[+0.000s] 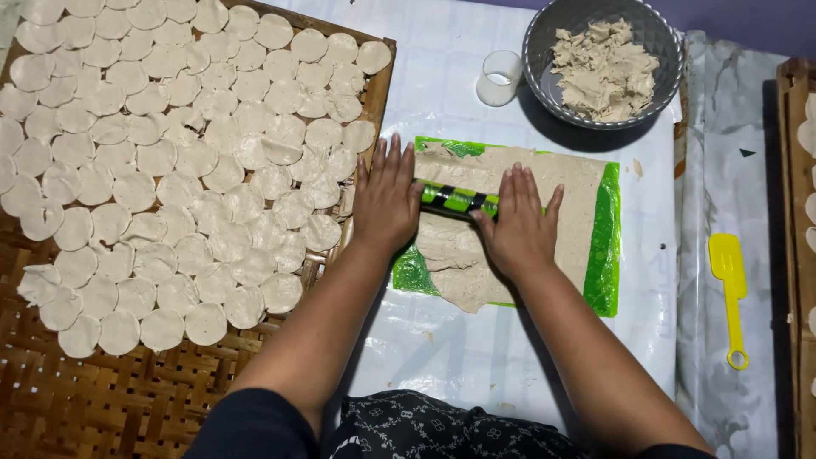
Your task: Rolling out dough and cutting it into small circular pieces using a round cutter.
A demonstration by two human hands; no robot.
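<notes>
Both hands flat, palms down on a green-and-black striped roller (457,200): left hand (387,200) on its left end, right hand (517,225) on its right end, fingers straight and slightly spread, pressing, not curled round it. The roller lies across a pale dough sheet (510,174) on a green plastic mat (608,246). Left of it, a woven tray (102,399) covered in cut dough rounds (161,127) (many overlapping). Grey bowl (544,51) of dough scraps above, small clear cup (499,76) beside it. Yellow spatula (729,272) well to the right.
</notes>
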